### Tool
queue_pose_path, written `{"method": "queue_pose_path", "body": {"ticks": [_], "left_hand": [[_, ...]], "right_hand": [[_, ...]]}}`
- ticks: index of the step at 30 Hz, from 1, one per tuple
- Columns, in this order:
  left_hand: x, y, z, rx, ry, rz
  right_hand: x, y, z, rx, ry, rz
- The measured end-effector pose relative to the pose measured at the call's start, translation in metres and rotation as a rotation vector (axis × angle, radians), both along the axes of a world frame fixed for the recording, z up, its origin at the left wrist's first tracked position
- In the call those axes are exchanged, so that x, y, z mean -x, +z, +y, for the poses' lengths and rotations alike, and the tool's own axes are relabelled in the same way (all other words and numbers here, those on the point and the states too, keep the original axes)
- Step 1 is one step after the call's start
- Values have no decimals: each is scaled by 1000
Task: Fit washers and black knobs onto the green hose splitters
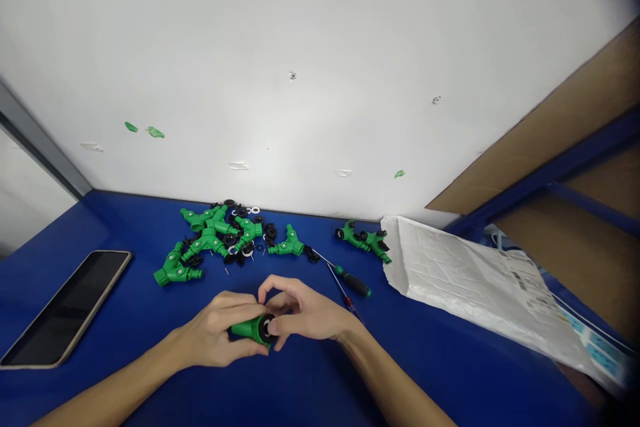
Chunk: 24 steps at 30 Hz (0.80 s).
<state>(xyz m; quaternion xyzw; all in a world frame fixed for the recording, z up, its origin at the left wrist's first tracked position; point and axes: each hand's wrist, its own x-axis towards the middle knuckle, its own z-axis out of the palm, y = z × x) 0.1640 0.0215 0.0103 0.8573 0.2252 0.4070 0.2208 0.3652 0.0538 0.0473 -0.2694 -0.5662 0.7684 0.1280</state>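
Observation:
My left hand [227,328] is wrapped round a green plastic Y-shaped hose splitter [245,329], its round end turned to the right. A black ring [266,327] with a pale inside sits at that end. My right hand [310,310] is closed round this end, its thumb pressed on the ring and its index finger bent over the top. The fingers hide much of the splitter. Past my hands lie several similar green splitters [173,267] among loose black fittings [271,232] and white washers [255,210]. Another green splitter [289,243] lies a little apart.
Right of centre lie a green-and-black screwdriver [354,281] and a red-handled one [351,307]. Two splitters with black parts [363,238] lie beside a white plastic mailer bag [465,283]. A phone [65,310] rests at left on the blue tabletop [310,387]. A white wall [320,113] stands behind.

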Motion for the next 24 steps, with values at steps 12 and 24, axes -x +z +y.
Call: {"method": "queue_pose_path", "body": {"ticks": [12,24], "left_hand": [[0,7,5,-35,-47,44],[0,10,5,64,-52,43]], "right_hand": [[2,4,0,-299,-19,-53],[8,-2,-1,-231,-79,-41]]}}
